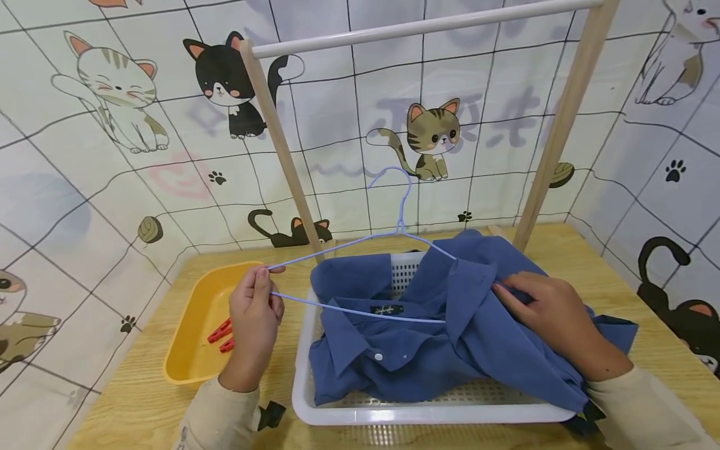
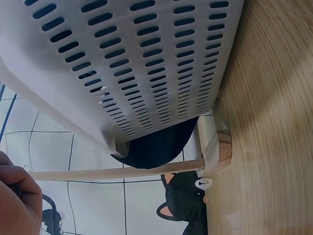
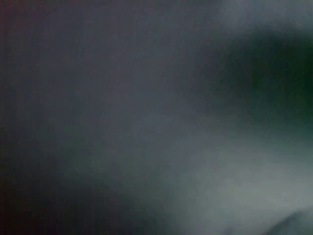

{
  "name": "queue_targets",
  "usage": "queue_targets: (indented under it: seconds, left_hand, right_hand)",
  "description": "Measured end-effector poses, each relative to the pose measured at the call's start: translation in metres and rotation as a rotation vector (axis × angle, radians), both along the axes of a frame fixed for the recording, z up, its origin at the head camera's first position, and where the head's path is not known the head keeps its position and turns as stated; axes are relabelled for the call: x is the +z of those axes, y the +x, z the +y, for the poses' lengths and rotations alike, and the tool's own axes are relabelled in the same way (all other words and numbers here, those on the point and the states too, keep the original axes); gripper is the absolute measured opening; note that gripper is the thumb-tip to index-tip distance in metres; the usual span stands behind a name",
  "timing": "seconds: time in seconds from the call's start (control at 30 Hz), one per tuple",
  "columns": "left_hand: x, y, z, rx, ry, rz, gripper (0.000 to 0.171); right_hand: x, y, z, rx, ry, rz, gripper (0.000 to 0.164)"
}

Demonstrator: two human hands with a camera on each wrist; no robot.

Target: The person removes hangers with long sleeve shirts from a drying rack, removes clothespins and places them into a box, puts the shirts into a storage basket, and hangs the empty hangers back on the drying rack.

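Note:
In the head view my left hand (image 1: pixel 255 306) grips one end of a thin lilac-blue wire hanger (image 1: pixel 400 226), its hook pointing up. The hanger's other end runs inside a blue collared shirt (image 1: pixel 419 375) and is hidden by the cloth. My right hand (image 1: pixel 551 312) pinches the shirt near the collar on that side. A dark label and a white button show at the neck. Beneath the shirt is a white perforated basket (image 1: pixel 439 415), over whose right side some cloth hangs. The left wrist view shows my left hand (image 2: pixel 19 198) at the edge, beside the basket wall (image 2: pixel 146 63).
A yellow tray (image 1: pixel 181 325) with red clothespins (image 1: pixel 219 331) stands left of the basket. Behind, a wooden rack with a white top bar (image 1: pixel 422 26) rises from the wooden table (image 1: pixel 135 375) against a cat-patterned wall. The right wrist view is dark and blurred.

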State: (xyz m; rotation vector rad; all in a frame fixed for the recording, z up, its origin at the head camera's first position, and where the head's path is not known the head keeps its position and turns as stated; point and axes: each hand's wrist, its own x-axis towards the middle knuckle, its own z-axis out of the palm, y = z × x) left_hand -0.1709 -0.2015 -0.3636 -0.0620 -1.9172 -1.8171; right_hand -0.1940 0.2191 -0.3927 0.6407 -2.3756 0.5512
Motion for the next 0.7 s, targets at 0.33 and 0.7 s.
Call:
queue_targets:
  seconds: [0.33, 0.7]
  left_hand:
    - [0.005, 0.002, -0.006, 0.009, 0.041, -0.002, 0.036]
    - [0.014, 0.01, -0.033, 0.062, 0.056, 0.043, 0.034]
  right_hand:
    - [-0.001, -0.001, -0.001, 0.024, -0.017, -0.008, 0.026]
    - [0.0, 0.0, 0.0, 0.022, -0.018, -0.007, 0.028]
